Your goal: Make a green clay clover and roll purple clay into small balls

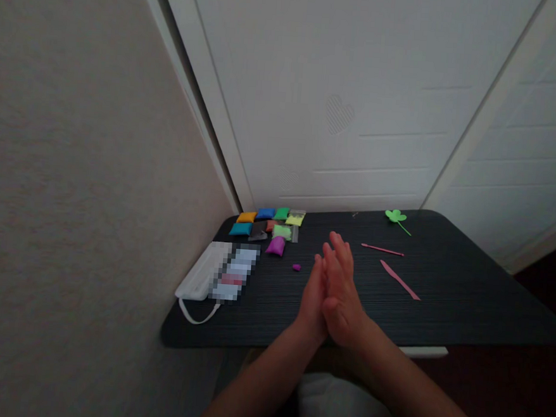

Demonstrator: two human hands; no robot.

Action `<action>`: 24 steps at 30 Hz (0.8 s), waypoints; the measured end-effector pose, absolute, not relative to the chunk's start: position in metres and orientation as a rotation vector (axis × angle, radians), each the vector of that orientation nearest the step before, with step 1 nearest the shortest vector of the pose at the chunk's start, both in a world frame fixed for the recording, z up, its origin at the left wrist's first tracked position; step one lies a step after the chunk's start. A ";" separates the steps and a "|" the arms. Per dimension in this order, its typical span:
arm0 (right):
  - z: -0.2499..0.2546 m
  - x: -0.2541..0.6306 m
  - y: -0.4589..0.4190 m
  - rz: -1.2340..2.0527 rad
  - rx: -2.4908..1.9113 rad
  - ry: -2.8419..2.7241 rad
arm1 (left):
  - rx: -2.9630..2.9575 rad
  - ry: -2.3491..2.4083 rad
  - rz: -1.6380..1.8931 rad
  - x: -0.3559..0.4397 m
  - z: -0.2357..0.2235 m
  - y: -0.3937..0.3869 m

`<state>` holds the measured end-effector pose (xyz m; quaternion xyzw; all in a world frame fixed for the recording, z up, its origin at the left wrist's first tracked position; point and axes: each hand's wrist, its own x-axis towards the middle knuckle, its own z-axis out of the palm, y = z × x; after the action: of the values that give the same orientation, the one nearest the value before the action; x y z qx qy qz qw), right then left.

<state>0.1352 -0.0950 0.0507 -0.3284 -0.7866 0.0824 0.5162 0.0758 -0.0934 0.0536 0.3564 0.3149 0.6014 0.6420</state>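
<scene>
My left hand (313, 303) and my right hand (341, 292) are pressed palm to palm above the front of the dark table, fingers stretched out. Whatever may lie between the palms is hidden. A small purple lump of clay (297, 267) sits on the table just left of my fingers. Behind it is a purple clay packet (276, 246). To the right of my hands lie a pink modelling knife (399, 280) and a thin pink stick tool (382, 249). A light green clover-like clay shape with a stem (395, 216) lies at the back right.
Several coloured packets, such as an orange one (247, 217) and a teal one (241, 229), lie at the back left of the black table (461, 310). A white device (204, 270) with a cable stands beside a blurred-out phone-like object (236, 274). White panels (385, 101) rise behind.
</scene>
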 end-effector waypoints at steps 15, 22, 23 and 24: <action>0.055 0.146 -0.064 0.511 -0.676 -1.376 | 0.021 0.233 1.242 0.062 0.039 -0.077; 0.053 0.152 -0.060 0.775 -0.507 -1.102 | 0.027 0.231 1.280 0.061 0.047 -0.079; 0.053 0.152 -0.060 0.789 -0.489 -1.092 | 0.032 0.231 1.281 0.060 0.048 -0.080; 0.053 0.152 -0.061 0.798 -0.472 -1.082 | 0.037 0.229 1.277 0.059 0.050 -0.080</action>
<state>0.1519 -0.0614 0.0529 -0.2166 -0.4963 0.3663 0.7567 0.0587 -0.0798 0.0495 0.0171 0.1064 0.5948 0.7966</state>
